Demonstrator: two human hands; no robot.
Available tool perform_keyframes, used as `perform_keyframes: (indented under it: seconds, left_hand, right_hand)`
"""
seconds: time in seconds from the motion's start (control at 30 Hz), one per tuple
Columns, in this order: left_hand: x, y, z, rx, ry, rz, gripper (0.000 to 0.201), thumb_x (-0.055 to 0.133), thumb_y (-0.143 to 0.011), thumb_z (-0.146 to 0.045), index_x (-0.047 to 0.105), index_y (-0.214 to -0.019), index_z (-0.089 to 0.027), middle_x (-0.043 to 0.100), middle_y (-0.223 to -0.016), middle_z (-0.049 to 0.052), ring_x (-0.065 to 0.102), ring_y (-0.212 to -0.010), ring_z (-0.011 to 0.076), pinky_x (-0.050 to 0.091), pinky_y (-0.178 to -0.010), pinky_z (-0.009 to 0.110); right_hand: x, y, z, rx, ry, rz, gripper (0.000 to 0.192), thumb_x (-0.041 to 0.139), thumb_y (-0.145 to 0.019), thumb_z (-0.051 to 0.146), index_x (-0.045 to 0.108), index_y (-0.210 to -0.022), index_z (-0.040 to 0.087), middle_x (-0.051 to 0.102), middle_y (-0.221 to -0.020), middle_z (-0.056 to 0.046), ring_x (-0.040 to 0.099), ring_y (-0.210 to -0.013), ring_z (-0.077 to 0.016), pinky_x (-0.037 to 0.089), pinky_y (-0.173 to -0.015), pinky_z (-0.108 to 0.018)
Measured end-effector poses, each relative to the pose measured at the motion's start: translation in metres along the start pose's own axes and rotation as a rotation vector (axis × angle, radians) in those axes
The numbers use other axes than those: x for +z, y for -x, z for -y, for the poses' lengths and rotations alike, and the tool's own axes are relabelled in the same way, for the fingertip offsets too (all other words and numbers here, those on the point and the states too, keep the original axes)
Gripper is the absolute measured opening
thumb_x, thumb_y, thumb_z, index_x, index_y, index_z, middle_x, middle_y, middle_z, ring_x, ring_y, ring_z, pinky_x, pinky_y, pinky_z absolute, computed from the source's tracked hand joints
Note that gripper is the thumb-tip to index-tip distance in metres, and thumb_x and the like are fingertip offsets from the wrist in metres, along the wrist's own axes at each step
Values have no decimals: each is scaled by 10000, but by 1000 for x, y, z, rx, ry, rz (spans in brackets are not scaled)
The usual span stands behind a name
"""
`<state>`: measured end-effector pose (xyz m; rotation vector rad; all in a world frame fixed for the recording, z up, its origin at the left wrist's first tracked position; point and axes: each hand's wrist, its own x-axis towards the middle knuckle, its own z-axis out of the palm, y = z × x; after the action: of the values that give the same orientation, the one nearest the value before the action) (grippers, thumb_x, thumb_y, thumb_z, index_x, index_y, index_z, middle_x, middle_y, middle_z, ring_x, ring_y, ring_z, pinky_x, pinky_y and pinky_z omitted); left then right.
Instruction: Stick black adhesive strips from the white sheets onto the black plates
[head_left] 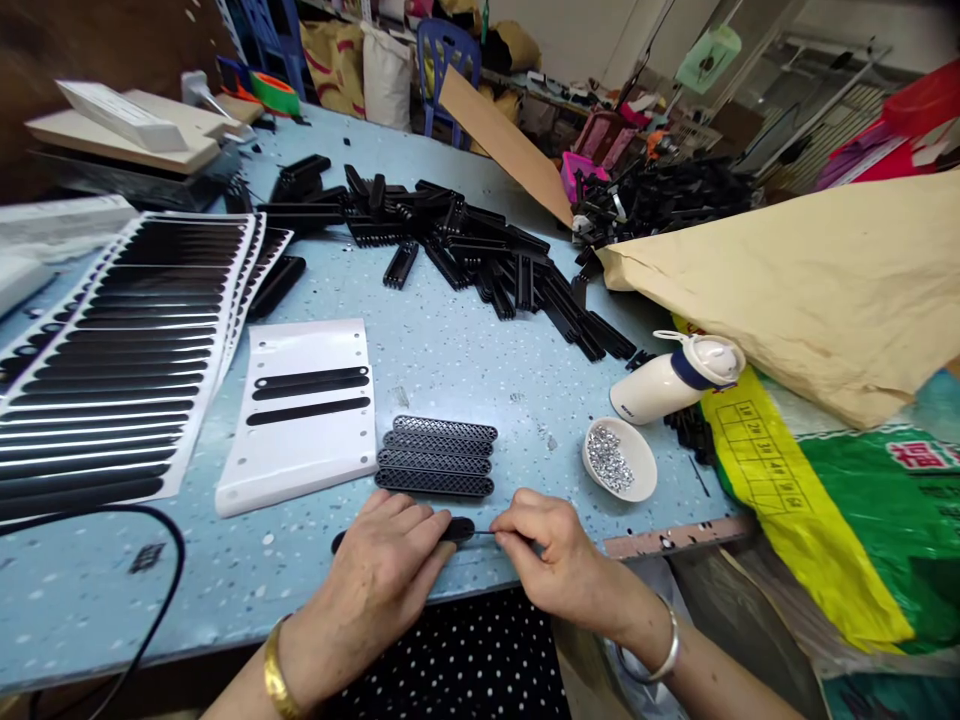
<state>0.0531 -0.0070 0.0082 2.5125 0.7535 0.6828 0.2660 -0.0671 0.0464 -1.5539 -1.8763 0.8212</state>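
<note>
My left hand (390, 550) is closed over a long black strip-shaped piece (460, 528), pressing it against the table near the front edge. The rounded right end of that piece sticks out past the fingers. In a pinch, my right hand (551, 545) grips a thin dark rod-like tool (484, 532), whose tip meets this end; the rest of the tool is hidden by the fingers. Just beyond my hands lie several black lattice-patterned strips (435, 470) side by side. To their left, a white backing sheet (300, 455) carries a few black strips.
A white bowl (646, 465) of small silver pieces (609, 458) stands at right, beside a cream bottle (652, 388). Black plastic parts (480, 245) are heaped across the back. Sheets of black strips (142, 350) and a black cable (180, 555) lie left; brown paper (795, 280) covers the right.
</note>
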Motion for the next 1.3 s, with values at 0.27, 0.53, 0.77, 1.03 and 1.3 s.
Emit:
perform_keyframes:
  seconds: [0.27, 0.53, 0.77, 1.03, 1.3]
  left_hand:
    - [-1, -1, 1, 10, 10, 18, 140, 513, -940, -159, 634, -1009, -148, 656, -788, 61, 554, -735, 221, 415, -680, 397]
    - [1, -1, 2, -2, 39, -12, 143, 529, -926, -169, 637, -1020, -162, 668, -773, 51, 583, -716, 214, 428, -677, 386]
    - [-3, -4, 2, -4, 79, 7, 165, 522, -912, -182, 658, -1004, -192, 693, -744, 33, 619, -674, 200, 452, -657, 367]
    - [-2, -3, 5, 50, 101, -42, 173, 551, -898, -151, 644, -1037, -194, 755, -905, 44, 677, -723, 209, 448, -654, 365]
    - [-2, -3, 5, 22, 120, -21, 151, 526, -926, -196, 659, -997, -202, 738, -805, 18, 661, -684, 198, 437, -645, 360]
  right_hand:
    - [3, -2, 3, -9, 2, 3, 230, 505, -869, 68, 702, -798, 164, 573, -687, -20, 553, -639, -151, 439, -578, -282]
    - [9, -9, -3, 111, -150, 10, 193, 544, -815, 50, 677, -713, 148, 580, -658, -9, 546, -617, -130, 419, -580, -251]
    - [16, -11, -8, 197, -346, 18, 218, 550, -778, 41, 667, -627, 146, 540, -587, 23, 509, -562, -104, 382, -541, -226]
    - [17, -3, -7, 180, -360, 1, 210, 575, -797, 69, 728, -683, 155, 589, -583, 10, 554, -574, -119, 422, -549, -233]
    - [0, 14, -56, 17, 324, -351, 259, 470, -885, 79, 717, -828, 133, 662, -755, -98, 594, -715, -205, 496, -663, -346]
